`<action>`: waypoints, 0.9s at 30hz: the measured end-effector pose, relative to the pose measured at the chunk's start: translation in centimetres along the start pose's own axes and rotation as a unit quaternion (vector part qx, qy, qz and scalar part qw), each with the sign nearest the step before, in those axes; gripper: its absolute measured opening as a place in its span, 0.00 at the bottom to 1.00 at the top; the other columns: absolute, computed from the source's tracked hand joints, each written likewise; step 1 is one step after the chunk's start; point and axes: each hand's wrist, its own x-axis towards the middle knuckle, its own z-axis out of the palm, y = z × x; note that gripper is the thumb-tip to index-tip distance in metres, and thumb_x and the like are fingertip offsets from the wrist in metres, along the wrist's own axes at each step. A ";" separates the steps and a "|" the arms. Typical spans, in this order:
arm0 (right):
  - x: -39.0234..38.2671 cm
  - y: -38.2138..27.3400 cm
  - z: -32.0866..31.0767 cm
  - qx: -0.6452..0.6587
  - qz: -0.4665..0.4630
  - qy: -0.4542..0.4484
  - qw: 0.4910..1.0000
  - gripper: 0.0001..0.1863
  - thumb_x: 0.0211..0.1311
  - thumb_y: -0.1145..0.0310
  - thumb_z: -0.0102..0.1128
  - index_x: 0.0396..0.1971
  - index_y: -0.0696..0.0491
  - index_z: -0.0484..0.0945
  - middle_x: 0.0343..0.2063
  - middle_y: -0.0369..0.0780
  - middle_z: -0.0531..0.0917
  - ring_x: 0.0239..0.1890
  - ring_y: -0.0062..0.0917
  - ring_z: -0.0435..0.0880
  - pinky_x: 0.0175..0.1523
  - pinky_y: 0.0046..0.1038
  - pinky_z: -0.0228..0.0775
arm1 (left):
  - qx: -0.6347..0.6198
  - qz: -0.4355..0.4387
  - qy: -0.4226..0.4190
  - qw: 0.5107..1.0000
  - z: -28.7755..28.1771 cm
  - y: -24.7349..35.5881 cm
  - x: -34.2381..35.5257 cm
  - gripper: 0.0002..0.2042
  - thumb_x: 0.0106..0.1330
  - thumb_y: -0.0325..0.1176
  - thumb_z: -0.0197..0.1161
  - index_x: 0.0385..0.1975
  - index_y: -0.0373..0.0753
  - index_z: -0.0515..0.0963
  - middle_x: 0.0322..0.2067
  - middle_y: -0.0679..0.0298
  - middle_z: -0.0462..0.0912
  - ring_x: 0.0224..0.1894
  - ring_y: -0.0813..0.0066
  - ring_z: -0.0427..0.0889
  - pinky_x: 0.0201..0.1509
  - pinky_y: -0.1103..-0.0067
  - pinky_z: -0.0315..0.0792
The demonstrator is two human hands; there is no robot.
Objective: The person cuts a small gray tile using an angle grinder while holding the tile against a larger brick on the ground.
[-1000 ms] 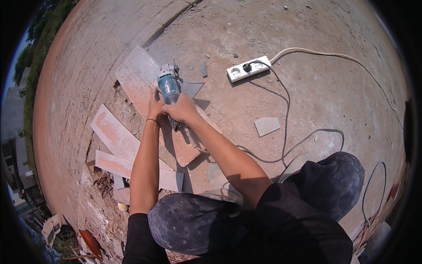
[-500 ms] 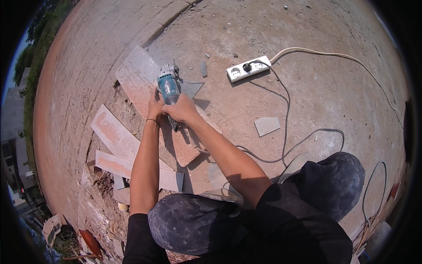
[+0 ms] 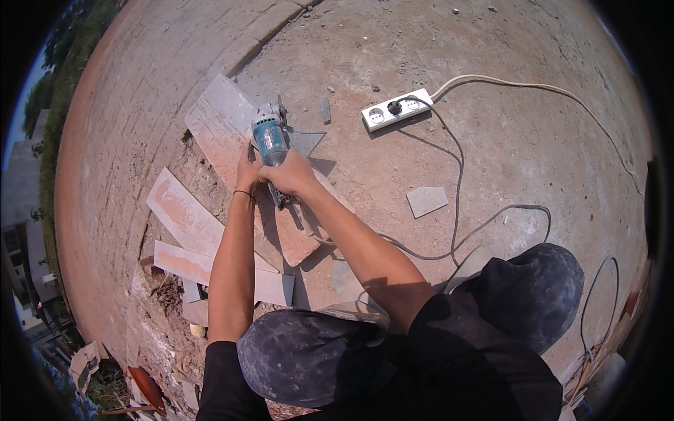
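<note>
A dusty left knee (image 3: pixel 309 358) is nearest. Just beyond, at left, tile strips (image 3: pixel 184 210) crowd the left forearm; there is more room at right, though a foot could snag the looping cord (image 3: pixel 460 168). Farther, the right hand (image 3: pixel 291 174) clasps the rear of an angle grinder (image 3: pixel 271 137), the left hand (image 3: pixel 247 168) gripping its left side. The grinder is over a pale tile slab (image 3: pixel 223 123); if that shifts, the disc (image 3: pixel 282 109) might bind. The power strip (image 3: pixel 379 121) lies far right.

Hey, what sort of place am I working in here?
Probably an outdoor work site: dusty, sunlit ground with loose slabs, an angle grinder, and greenery toward the left edge.
</note>
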 end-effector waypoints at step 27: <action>-1.8 -1.4 -2.0 -0.073 -0.018 -0.029 0.997 0.45 0.44 0.54 0.72 0.58 0.69 0.67 0.48 0.62 0.82 0.52 0.52 0.84 0.57 0.42 0.77 | 0.045 -0.033 0.021 0.998 0.8 2.7 -1.2 0.40 0.64 0.19 0.66 0.76 0.44 0.54 0.57 0.54 0.78 0.49 0.67 0.83 0.48 0.72 0.83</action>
